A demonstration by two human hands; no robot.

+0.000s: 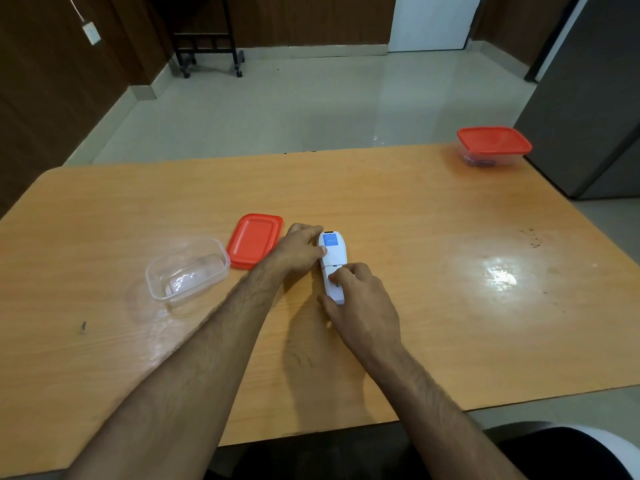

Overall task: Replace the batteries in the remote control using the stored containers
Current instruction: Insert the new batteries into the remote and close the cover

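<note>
A white remote control point(334, 258) lies face down in the middle of the wooden table point(433, 220), a blue label on its far end. My left hand point(299, 249) grips its far half from the left side, thumb on the back. My right hand point(363, 303) grips the near end, its curled fingers pressing on the battery cover. An open clear container point(187, 270) stands to the left; it looks empty. Its red lid point(254, 240) lies beside it, just left of my left hand. A second clear container with a red lid on it point(493, 147) sits at the far right corner.
A grey cabinet point(595, 116) stands against the table's right far corner. A small dark mark point(83, 326) and some crumbs point(533, 237) are on the tabletop. Beyond the table is tiled floor with a black wheeled rack point(207, 46).
</note>
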